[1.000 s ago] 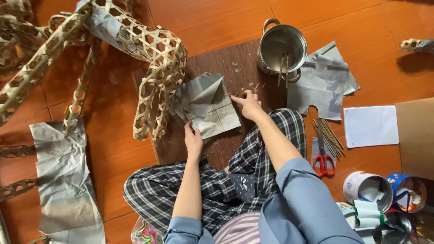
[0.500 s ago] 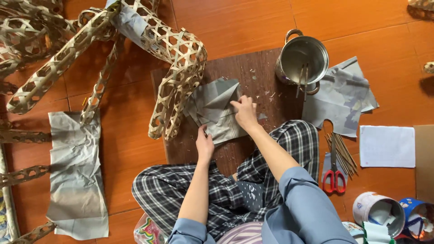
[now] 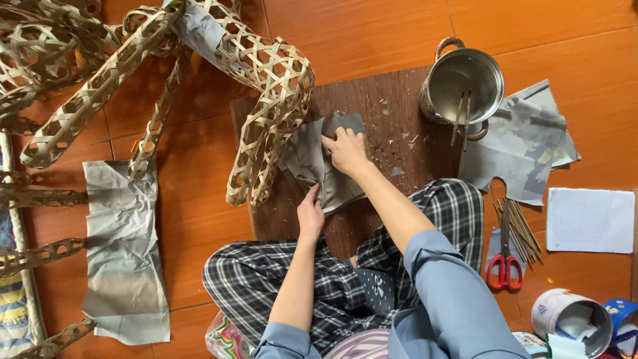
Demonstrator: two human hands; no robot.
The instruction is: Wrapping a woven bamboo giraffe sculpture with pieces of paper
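Both hands press flat on the crumpled grey paper sheet (image 3: 319, 166) lying on the dark wooden board (image 3: 372, 106), right hand (image 3: 345, 149) at its far edge, left hand (image 3: 310, 214) nearer, beside the woven bamboo frame (image 3: 266, 126).

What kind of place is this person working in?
Probably a home craft spot on a tiled floor: a woven bamboo frame, grey paper sheets and red-handled scissors lie around a wooden board, where both hands press paper.

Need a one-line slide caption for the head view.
Both hands, left hand and right hand, press grey paper beside woven bamboo frame.
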